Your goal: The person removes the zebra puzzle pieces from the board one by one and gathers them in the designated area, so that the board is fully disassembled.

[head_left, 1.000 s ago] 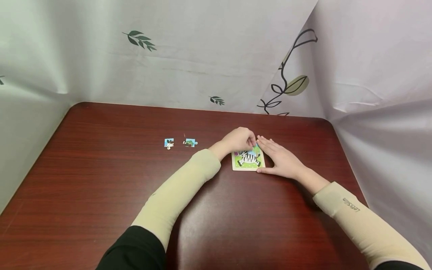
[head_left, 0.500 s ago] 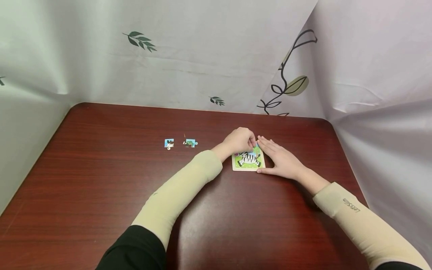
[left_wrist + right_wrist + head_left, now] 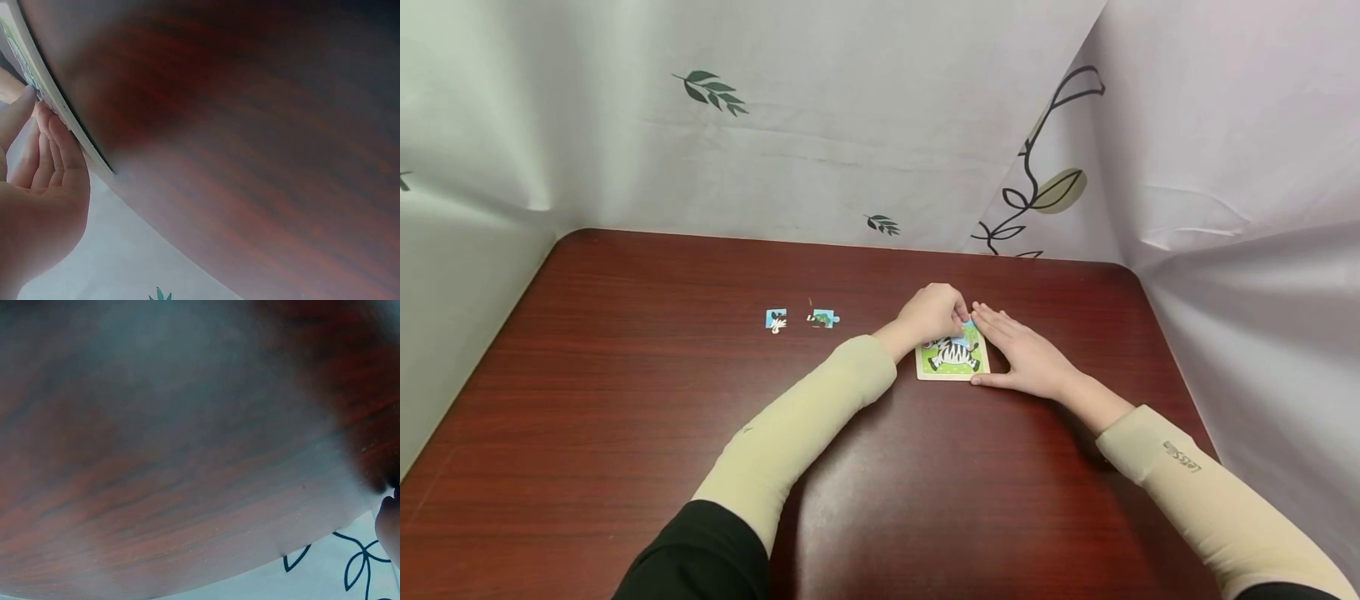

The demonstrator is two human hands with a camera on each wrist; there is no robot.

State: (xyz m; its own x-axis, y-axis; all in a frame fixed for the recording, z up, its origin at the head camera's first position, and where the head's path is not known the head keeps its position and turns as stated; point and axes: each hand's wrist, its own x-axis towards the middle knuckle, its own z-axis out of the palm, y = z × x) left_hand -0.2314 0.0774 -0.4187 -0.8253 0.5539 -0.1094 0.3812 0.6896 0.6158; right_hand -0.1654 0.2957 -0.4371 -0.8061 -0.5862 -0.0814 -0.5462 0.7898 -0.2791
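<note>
A small square zebra jigsaw puzzle [image 3: 952, 357] in a pale frame lies on the table, right of centre. Over its upper part my left hand [image 3: 934, 310] bends down, thumb and fingertips together at a blue puzzle piece [image 3: 958, 340] that they mostly cover. In the left wrist view, this left hand [image 3: 47, 187] has its thumb tip and fingers meeting on the face of the puzzle board [image 3: 62, 106]. My right hand [image 3: 1028, 354] rests against the board's right side with straight fingers, its thumb at the lower right corner. Only a sliver of it shows in the right wrist view.
Two loose puzzle pieces lie to the left: one black-and-white on blue [image 3: 776, 320], the other blue and green [image 3: 823, 317]. The dark red wooden table [image 3: 880, 483] meets white patterned curtains [image 3: 820, 150] at the back and sides.
Hardly anything differs. The left forearm has shifted very slightly to the right, while both hands stay at the puzzle and the loose pieces lie still.
</note>
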